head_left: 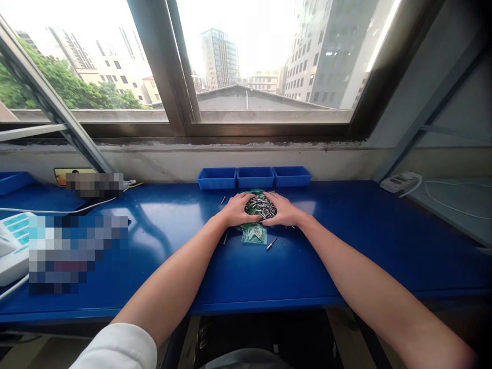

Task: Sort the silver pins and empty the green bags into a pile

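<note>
A pile of small metal pieces, like rivets or screws, [262,207] lies on the blue table [169,277]. My left hand [239,209] curves round the left side of the pile, thumb and fingers apart. From the right, my right hand [285,209] cups the other side in the same open shape. Green-tinted clear plastic shows under and around the pile. Just in front is a small clear green bag [254,234] with pale pieces in it. A loose metal piece [271,244] rests right of the bag, and two more lie left of the hands.
Three blue bins [255,177] stand side by side behind the pile, near the wall. On the left are a white power strip [13,248], cables, a phone [73,176] and blurred items. Another white power strip [400,181] is at the back right. Metal shelf posts rise on both sides.
</note>
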`<act>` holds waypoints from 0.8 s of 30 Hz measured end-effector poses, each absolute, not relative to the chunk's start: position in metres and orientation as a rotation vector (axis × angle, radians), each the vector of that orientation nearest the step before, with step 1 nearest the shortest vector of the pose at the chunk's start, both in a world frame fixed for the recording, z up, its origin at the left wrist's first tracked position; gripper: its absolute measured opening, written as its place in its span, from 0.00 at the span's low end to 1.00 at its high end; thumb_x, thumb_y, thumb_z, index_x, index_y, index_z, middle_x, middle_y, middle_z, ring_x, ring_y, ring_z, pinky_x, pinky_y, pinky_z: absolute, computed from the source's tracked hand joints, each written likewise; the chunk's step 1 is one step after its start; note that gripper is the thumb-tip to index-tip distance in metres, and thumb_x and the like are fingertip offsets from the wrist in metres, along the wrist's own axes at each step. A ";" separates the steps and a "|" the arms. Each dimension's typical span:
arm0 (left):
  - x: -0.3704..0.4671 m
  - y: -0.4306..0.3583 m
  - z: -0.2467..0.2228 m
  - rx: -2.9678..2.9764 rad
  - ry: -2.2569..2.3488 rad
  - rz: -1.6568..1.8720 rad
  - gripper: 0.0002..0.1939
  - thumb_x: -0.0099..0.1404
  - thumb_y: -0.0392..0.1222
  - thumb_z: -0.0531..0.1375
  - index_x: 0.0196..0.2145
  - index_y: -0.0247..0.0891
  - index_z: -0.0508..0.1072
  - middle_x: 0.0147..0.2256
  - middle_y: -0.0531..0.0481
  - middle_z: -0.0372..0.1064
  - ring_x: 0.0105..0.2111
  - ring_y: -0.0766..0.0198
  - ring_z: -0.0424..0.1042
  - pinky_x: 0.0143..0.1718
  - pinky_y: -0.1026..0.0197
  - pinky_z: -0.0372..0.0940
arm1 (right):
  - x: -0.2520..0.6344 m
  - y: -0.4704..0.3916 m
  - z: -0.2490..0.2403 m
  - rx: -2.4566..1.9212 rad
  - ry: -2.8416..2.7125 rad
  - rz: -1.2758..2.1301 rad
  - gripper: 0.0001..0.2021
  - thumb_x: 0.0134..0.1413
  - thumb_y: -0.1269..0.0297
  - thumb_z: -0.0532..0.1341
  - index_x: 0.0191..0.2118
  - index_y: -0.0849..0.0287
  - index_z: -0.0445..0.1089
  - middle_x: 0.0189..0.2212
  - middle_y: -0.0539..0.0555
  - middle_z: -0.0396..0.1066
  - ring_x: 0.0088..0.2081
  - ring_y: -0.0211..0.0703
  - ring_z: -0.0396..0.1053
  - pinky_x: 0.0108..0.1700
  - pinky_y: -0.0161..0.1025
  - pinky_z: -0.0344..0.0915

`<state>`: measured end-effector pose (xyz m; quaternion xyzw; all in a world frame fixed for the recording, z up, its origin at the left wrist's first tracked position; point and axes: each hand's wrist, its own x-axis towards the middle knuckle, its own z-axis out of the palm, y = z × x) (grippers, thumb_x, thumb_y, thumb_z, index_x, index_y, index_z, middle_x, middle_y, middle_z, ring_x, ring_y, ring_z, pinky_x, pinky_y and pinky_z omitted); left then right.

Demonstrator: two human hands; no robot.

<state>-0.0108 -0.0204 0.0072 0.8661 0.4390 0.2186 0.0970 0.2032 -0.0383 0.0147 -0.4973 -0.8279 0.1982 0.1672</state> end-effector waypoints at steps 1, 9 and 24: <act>-0.010 -0.020 0.007 2.567 1.296 0.680 0.37 0.49 0.57 0.63 0.54 0.39 0.65 0.52 0.42 0.64 0.53 0.47 0.62 0.54 0.49 0.57 | 0.201 -0.039 0.014 -1.386 -2.331 0.549 0.50 0.36 0.49 0.66 0.65 0.55 0.45 0.63 0.61 0.47 0.64 0.60 0.43 0.62 0.54 0.46; -0.006 -0.021 0.006 2.521 1.255 0.931 0.21 0.52 0.50 0.62 0.43 0.40 0.71 0.40 0.47 0.69 0.42 0.55 0.68 0.45 0.56 0.64 | 0.189 -0.033 0.002 -1.144 -2.174 0.375 0.29 0.36 0.62 0.65 0.51 0.58 0.66 0.46 0.58 0.68 0.48 0.52 0.65 0.51 0.45 0.61; -0.018 -0.019 0.008 2.357 1.227 1.077 0.15 0.53 0.44 0.60 0.39 0.38 0.68 0.33 0.54 0.69 0.29 0.66 0.65 0.32 0.63 0.62 | 0.201 -0.025 0.001 -1.190 -2.000 0.438 0.13 0.50 0.55 0.60 0.38 0.57 0.68 0.36 0.53 0.71 0.37 0.45 0.67 0.38 0.39 0.62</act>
